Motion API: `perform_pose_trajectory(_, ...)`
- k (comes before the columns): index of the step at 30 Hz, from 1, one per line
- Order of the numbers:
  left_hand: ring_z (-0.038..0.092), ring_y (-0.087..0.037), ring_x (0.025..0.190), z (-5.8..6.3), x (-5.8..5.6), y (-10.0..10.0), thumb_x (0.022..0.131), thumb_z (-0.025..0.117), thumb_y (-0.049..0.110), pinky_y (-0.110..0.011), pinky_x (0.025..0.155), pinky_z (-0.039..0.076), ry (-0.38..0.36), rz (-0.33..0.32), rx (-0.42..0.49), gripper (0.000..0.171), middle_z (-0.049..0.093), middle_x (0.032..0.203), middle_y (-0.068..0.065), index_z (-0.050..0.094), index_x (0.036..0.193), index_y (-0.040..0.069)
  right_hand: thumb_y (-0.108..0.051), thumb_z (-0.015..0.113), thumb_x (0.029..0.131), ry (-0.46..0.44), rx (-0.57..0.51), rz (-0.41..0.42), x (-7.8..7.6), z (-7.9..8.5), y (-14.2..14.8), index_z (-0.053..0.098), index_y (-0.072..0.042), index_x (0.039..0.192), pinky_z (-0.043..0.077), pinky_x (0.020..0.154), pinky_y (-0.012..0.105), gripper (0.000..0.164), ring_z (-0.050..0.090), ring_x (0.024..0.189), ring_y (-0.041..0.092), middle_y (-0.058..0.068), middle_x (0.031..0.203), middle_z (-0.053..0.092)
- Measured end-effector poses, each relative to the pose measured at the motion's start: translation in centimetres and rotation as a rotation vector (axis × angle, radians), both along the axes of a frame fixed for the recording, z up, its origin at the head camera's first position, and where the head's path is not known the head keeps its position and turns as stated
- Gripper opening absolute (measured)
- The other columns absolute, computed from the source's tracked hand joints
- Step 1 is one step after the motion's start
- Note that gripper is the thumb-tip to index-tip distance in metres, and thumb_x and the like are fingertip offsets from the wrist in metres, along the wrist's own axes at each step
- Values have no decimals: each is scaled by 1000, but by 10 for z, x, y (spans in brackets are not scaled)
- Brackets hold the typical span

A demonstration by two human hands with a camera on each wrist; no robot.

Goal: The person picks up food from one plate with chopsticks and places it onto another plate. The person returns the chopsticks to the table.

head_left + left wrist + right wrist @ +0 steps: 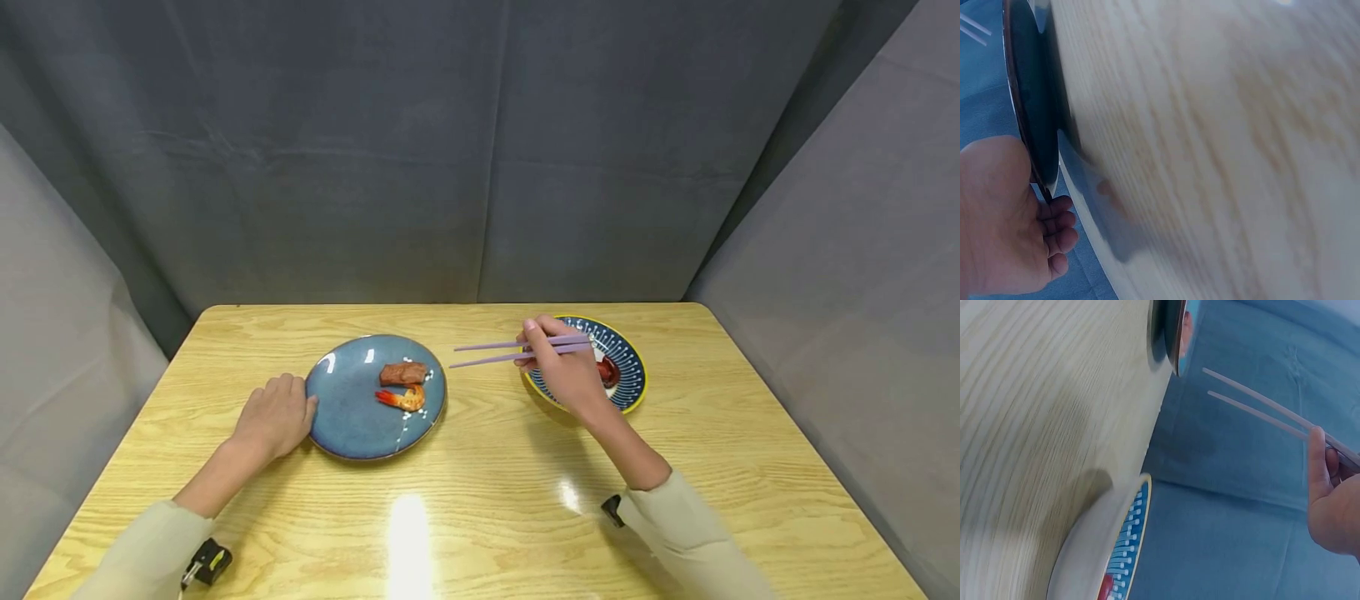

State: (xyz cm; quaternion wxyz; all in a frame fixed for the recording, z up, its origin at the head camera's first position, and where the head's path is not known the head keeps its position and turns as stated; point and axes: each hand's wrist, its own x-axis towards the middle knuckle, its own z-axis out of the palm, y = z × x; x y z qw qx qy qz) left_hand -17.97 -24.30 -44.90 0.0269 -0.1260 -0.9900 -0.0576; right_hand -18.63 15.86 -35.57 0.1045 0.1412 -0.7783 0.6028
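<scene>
My left hand holds the left rim of a round blue plate, with the thumb on the rim and the fingers curled below the edge in the left wrist view. On that plate lie a brown piece of meat and, just in front of it, an orange shrimp. My right hand grips a pair of purple chopsticks, also in the right wrist view. Their tips point left, slightly apart, with nothing between them. Beneath this hand stands a blue patterned bowl with a yellow rim, holding a dark red food piece.
Both dishes stand on a glossy light wooden table. Grey cloth hangs behind the table and at both sides. A black wrist device sits at the left sleeve, and another at the right sleeve.
</scene>
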Motion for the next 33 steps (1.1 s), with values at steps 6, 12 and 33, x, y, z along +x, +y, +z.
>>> perform_pose_trajectory(6,49,-32,79,1,0,0,103,48,22,-44,65,40,-22,7,-7,32,44,82,-12,52,98,-9,-21,51,106,-3,50,-63,2,3,24,66,9,92,57,58,35,37,70,69,34,24,81,69)
perform_pose_trajectory(12,49,-32,77,1,-2,1,103,49,22,-44,64,40,-12,0,2,32,45,82,-12,52,97,-10,-29,51,106,-23,98,-129,7,7,48,65,4,92,57,60,31,39,70,66,21,23,81,68)
perform_pose_trajectory(33,49,-31,78,0,-2,0,104,48,22,-44,65,40,-31,4,-23,33,44,83,-13,52,100,-10,-30,47,107,-121,131,-239,25,10,90,62,11,100,57,58,29,44,69,61,16,27,83,68)
